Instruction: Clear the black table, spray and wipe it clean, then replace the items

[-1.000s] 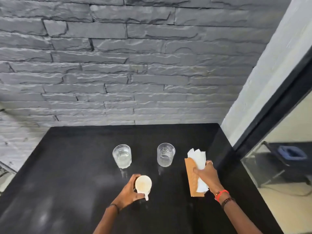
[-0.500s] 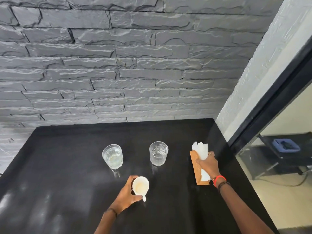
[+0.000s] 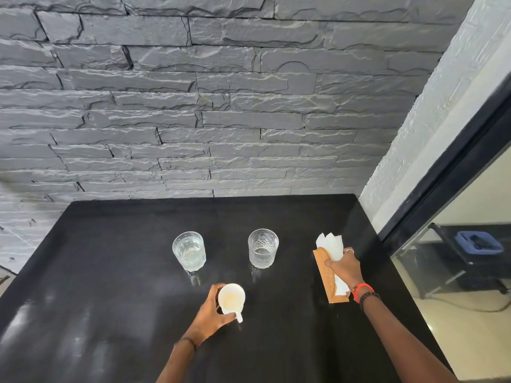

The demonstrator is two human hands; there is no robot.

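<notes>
While our left hand [image 3: 210, 313] curled round the cup [image 3: 231, 298] at six o'clock on the table [image 3: 110, 272], our right hand [image 3: 344, 268] gripped the holder [image 3: 325, 268] and napkins [image 3: 331, 246] at three. The left glass [image 3: 189, 251] and right glass [image 3: 262, 248] stood toward twelve. We judged from the streaks that this was replacing: both should land flat, the cup clear of the glasses.

No text, label or number can be read anywhere.
</notes>
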